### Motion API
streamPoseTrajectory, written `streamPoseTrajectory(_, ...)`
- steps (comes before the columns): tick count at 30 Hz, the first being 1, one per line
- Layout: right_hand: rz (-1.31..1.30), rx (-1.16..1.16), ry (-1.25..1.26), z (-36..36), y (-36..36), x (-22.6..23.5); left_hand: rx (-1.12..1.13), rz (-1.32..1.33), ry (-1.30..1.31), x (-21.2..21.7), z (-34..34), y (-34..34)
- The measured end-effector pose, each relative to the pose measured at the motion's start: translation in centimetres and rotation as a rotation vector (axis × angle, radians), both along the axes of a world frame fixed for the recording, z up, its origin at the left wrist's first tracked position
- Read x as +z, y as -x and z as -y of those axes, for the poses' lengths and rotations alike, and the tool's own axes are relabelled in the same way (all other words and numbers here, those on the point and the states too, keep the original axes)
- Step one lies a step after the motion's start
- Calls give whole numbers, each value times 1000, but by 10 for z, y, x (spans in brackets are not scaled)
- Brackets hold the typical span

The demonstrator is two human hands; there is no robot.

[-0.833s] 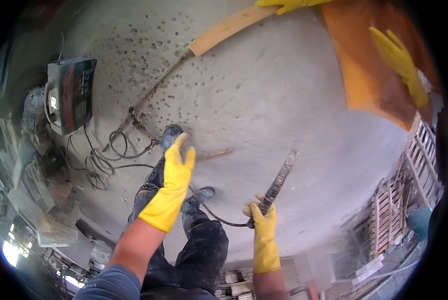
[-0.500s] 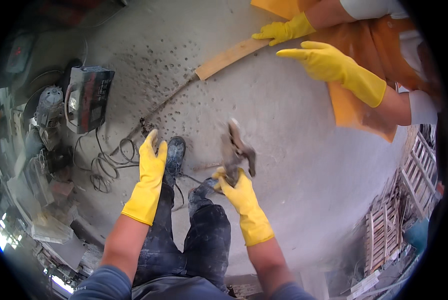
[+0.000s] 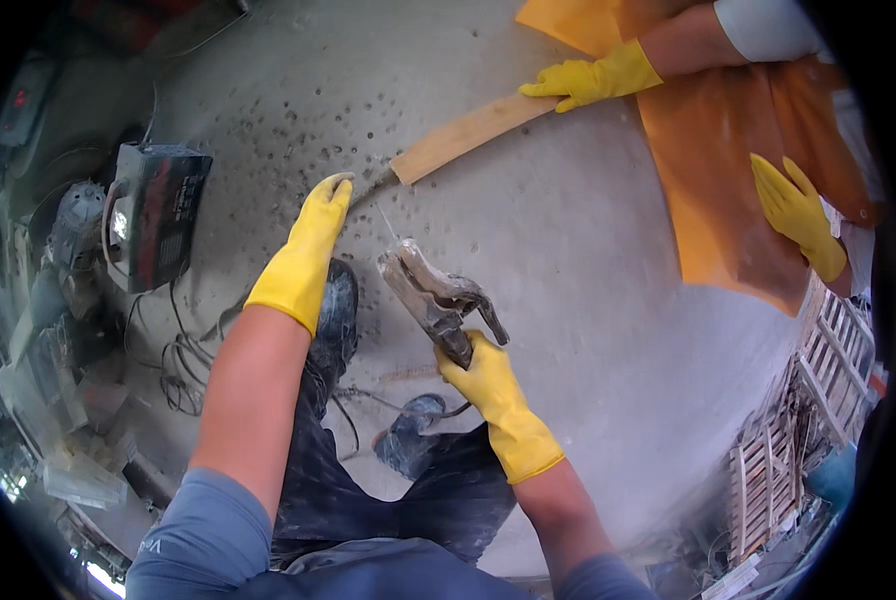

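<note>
My right hand, in a yellow rubber glove, grips a grey welding electrode holder with a thin rod pointing up and left from its jaws. My left hand, also yellow-gloved, reaches forward with its fingertips close to the near end of a wooden plank and the metal bar that meets it on the concrete floor. Another person's gloved hand rests on the plank's far end; their other gloved hand lies over an orange sheet.
A dark welding machine stands at the left with cables coiled on the floor beside it. My dusty shoes are under my hands. Wooden pallets lie at the right edge, clutter at the far left.
My left hand has stretched forward to the plank's near end. My right hand has raised the electrode holder and moved it up toward the middle. The other person's hands shifted onto the plank and sheet.
</note>
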State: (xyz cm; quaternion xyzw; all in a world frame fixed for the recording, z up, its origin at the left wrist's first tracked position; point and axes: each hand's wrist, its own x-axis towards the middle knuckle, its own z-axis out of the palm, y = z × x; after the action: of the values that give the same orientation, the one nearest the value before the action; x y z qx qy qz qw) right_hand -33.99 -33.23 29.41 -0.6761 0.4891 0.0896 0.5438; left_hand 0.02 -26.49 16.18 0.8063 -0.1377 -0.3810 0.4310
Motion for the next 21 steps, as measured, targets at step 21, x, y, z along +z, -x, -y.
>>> streamPoseTrajectory(21, 170, -326, -241, -6, -37, -26, -356, 650, -111, -110, 16, 0)
